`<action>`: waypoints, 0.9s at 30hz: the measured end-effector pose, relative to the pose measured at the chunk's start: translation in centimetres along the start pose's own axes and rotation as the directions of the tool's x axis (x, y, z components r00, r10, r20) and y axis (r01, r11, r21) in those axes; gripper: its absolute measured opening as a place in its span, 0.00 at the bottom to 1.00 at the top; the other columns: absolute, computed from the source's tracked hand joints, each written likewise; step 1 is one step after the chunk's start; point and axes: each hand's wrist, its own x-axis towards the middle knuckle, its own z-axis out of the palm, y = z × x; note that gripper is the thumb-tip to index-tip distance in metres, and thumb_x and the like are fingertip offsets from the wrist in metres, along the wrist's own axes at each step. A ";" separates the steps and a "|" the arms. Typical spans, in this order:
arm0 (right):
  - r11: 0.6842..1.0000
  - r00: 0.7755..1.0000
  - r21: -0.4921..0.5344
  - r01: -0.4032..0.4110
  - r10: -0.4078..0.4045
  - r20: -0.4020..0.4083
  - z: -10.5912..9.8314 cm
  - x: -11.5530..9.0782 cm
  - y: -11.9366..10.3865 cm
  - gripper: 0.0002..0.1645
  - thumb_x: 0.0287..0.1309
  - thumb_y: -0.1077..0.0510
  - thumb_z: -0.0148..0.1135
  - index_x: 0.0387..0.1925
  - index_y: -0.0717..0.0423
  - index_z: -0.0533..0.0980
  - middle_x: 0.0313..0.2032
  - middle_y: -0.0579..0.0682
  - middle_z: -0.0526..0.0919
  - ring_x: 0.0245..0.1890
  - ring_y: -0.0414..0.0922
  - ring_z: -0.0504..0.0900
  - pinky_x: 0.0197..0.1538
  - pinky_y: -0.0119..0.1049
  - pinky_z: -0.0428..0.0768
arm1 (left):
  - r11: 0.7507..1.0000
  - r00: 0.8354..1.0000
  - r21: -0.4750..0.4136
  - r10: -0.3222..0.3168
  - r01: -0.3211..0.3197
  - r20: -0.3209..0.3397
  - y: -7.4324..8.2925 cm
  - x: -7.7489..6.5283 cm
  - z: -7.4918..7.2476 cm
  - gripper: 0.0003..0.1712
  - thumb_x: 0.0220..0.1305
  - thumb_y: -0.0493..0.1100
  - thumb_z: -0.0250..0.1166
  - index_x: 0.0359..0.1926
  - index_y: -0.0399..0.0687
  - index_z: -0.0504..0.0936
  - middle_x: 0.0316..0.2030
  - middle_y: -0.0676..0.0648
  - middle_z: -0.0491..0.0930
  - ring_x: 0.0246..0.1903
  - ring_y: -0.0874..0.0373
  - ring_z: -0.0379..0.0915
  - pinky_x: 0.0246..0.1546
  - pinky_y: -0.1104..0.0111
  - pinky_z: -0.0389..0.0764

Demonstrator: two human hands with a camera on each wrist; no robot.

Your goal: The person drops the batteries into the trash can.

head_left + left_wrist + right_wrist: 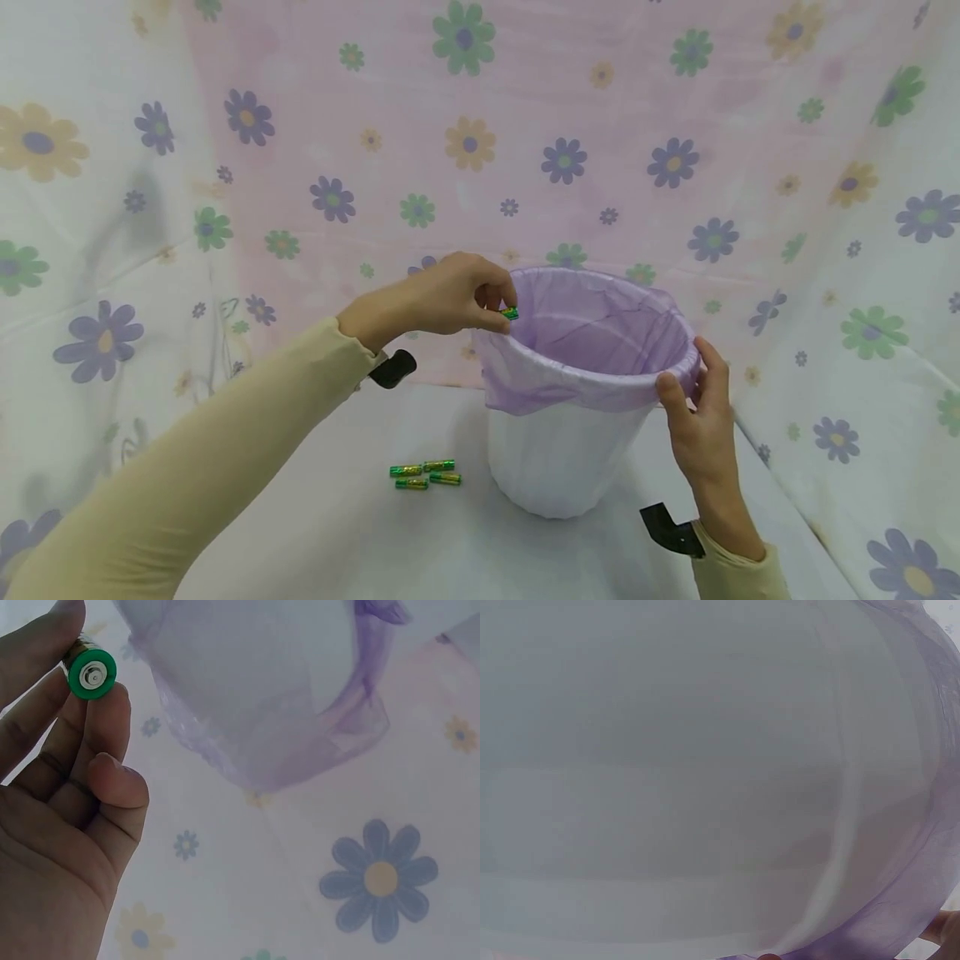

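Observation:
My left hand (450,296) pinches a green and gold battery (510,313) between thumb and fingers, beside the left rim of a white trash bin (558,467). In the left wrist view, the battery's green end and metal tip (93,673) face the camera. A purple bag (585,379) lines the bin and folds over its rim. My right hand (705,425) grips that rim on the right side, thumb toward the front. The bin's white outer wall fills most of the right wrist view, where only bits of the hand show.
Several more green and gold batteries (412,484) lie in a loose group on the white table (337,533), left of the bin. A flower-printed cloth (420,83) hangs behind and along both sides.

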 end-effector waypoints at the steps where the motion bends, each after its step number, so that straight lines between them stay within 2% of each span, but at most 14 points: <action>1: 1.000 1.000 0.001 0.000 0.000 0.000 0.0 0.0 0.0 0.36 0.59 0.52 0.53 0.65 0.34 0.51 0.57 0.54 0.66 0.53 0.49 0.69 0.49 0.29 0.69 | 1.000 1.000 -0.010 -0.001 0.001 0.003 0.1 0.4 0.2 0.09 0.51 0.45 0.68 0.33 0.52 0.80 0.24 0.53 0.74 0.27 0.60 0.68 0.31 0.70 0.71; 5: 1.000 1.000 -0.001 0.000 0.000 0.001 0.0 0.0 0.0 0.35 0.60 0.52 0.53 0.65 0.34 0.51 0.57 0.53 0.66 0.53 0.49 0.69 0.48 0.28 0.69 | 1.000 1.000 -0.021 0.015 -0.015 0.008 0.7 1.8 0.9 0.08 0.50 0.44 0.69 0.32 0.52 0.80 0.24 0.53 0.74 0.28 0.61 0.67 0.31 0.71 0.71; 12: 1.000 1.000 -0.006 0.004 -0.004 0.011 0.0 0.1 0.0 0.36 0.60 0.52 0.53 0.65 0.33 0.50 0.57 0.54 0.66 0.53 0.49 0.69 0.50 0.33 0.69 | 0.998 0.998 -0.010 0.064 -0.063 0.019 1.3 3.8 2.1 0.08 0.50 0.45 0.69 0.32 0.50 0.80 0.24 0.53 0.75 0.28 0.62 0.68 0.32 0.74 0.69; 19: 1.000 1.000 0.010 0.001 -0.001 0.012 0.0 0.1 0.1 0.36 0.59 0.52 0.53 0.65 0.33 0.50 0.57 0.53 0.65 0.53 0.49 0.68 0.49 0.30 0.69 | 0.999 0.998 -0.021 0.043 -0.042 0.037 1.7 5.5 3.6 0.09 0.50 0.46 0.68 0.33 0.50 0.80 0.25 0.53 0.75 0.27 0.63 0.68 0.31 0.75 0.70; 27: 1.000 1.000 0.004 -0.003 0.003 0.016 0.0 0.1 0.0 0.36 0.59 0.51 0.53 0.65 0.33 0.49 0.58 0.53 0.64 0.54 0.49 0.68 0.52 0.36 0.69 | 0.999 0.998 -0.037 0.042 -0.039 0.056 2.1 7.3 5.1 0.09 0.50 0.46 0.69 0.33 0.50 0.80 0.25 0.54 0.75 0.28 0.63 0.68 0.32 0.75 0.70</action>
